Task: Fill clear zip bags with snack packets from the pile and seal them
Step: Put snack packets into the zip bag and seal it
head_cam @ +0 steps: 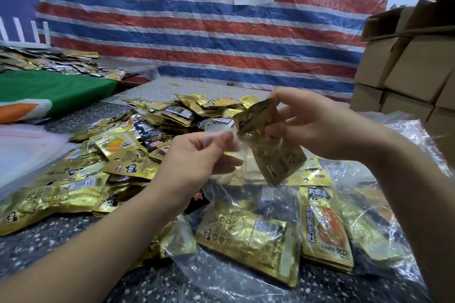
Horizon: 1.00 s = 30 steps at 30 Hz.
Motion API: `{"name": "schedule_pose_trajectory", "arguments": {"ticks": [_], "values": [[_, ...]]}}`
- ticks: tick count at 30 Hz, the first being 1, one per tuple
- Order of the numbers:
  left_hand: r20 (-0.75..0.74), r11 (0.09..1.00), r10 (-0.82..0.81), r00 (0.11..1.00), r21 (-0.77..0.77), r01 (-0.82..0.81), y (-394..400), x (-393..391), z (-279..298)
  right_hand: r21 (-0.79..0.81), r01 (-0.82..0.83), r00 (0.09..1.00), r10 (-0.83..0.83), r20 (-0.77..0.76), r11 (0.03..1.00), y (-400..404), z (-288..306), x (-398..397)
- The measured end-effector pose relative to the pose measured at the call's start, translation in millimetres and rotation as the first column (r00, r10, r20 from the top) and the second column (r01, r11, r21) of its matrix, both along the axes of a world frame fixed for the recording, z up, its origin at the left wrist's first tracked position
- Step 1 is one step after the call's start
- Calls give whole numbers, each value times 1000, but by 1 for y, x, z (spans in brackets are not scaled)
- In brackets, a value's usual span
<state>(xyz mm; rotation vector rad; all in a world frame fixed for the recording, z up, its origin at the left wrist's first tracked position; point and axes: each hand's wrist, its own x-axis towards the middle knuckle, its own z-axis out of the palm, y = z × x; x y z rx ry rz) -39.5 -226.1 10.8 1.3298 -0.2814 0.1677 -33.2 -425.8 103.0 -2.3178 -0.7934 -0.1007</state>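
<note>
My left hand [197,157] pinches the open rim of a clear zip bag [246,206] that hangs down over the table. My right hand [310,123] holds a gold snack packet [270,145] by its top and has its lower half inside the bag's mouth. Behind and to the left of my hands spreads the pile of gold snack packets [118,152]. Near the table's front edge lie filled clear bags [325,226] with gold packets inside them.
Stacked cardboard boxes [413,66] stand at the right. A stack of clear bags [27,147] lies at the left edge. A green cloth [54,91] and more packets [49,61] cover a table at the back left. A striped tarp [209,37] with paper signs hangs behind.
</note>
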Motion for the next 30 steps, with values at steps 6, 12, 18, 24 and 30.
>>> {"name": "schedule_pose_trajectory", "arguments": {"ticks": [6,12,18,24,30], "values": [[33,999,28,999,46,-29,-4,-4,-1,-180,48,996,-34,79,983,2,1,-3],[97,995,7,995,97,-17,-6,-7,1,-322,79,986,-26,165,944,7,-3,-2],[156,975,50,986,208,-83,-1,-7,-1,-393,60,985,9,173,918,19,-14,-1],[50,987,103,993,120,-108,0,-5,5,-239,128,955,-55,290,962,19,-13,3],[-12,999,32,999,-3,-32,7,-3,12,-288,42,941,59,332,957,13,-3,-5]]}}
